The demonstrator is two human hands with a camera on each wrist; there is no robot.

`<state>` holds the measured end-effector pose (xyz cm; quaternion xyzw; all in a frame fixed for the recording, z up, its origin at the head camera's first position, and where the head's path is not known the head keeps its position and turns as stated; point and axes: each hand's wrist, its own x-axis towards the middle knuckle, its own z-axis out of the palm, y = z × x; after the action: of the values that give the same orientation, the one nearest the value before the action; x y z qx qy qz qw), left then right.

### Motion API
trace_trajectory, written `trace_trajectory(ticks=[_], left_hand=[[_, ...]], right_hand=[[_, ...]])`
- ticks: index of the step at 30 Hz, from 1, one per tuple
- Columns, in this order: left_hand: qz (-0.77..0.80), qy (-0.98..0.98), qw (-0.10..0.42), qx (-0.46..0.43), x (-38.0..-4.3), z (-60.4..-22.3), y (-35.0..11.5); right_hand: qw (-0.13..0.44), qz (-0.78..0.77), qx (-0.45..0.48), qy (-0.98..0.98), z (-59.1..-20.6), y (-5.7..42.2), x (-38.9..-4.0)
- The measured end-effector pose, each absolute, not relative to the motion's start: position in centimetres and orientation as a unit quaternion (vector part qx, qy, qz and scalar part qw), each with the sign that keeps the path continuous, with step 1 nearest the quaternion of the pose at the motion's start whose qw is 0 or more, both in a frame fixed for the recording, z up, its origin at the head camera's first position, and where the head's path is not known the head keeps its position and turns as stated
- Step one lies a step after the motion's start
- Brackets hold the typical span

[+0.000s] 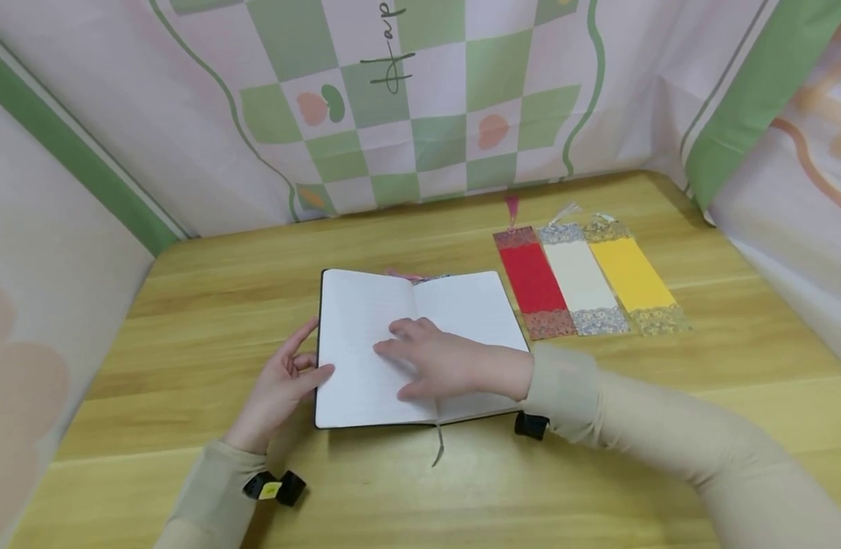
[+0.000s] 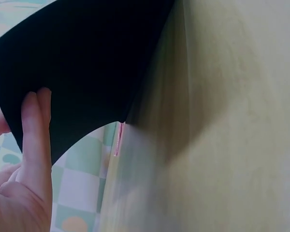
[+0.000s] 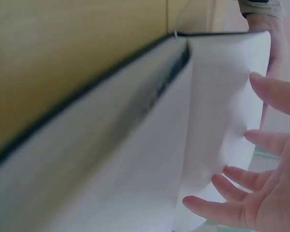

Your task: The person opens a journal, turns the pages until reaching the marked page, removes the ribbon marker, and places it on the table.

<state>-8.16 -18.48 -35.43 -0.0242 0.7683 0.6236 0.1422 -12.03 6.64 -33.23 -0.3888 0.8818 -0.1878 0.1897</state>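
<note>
An open notebook (image 1: 365, 305) with white pages and a black cover (image 2: 87, 58) is at the middle of the table, its left side tilted up. My left hand (image 1: 279, 393) holds its left edge, thumb on the page and fingers behind the cover. Over the left page, my right hand (image 1: 437, 362) spreads its fingers, the tips at or close to the paper. A patterned bookmark end (image 1: 430, 280) with a pink tassel pokes out at the notebook's top. Between the pages, the right wrist view shows a dark patterned strip (image 3: 166, 79), mostly hidden.
Right of the notebook lie a red bookmark (image 1: 533, 278), a white bookmark (image 1: 579, 278) and a yellow bookmark (image 1: 633, 274), all with lace-patterned ends. A grey ribbon (image 1: 439, 446) hangs from the notebook's lower edge. Behind the wooden table (image 1: 207, 305) hangs a checked cloth (image 1: 441, 145).
</note>
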Motion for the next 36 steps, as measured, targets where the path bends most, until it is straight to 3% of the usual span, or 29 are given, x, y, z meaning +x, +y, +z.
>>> trace_trajectory(ticks=[15,27,36], left_hand=[[0.623,0.770,0.135,-0.016,-8.0,-35.1,-18.4],[0.628,0.765,0.138,-0.016,-8.1,-35.0,-18.5],[0.610,0.780,0.138,-0.020,-8.0,-34.8,-18.2]], right_hand=[[0.211,-0.207,-0.365,0.883,-32.8,7.5,-13.0],[0.180,-0.152,-0.387,0.891,-33.3,6.5,-12.5],[0.191,-0.154,-0.304,0.921,-32.6,10.0,-16.8]])
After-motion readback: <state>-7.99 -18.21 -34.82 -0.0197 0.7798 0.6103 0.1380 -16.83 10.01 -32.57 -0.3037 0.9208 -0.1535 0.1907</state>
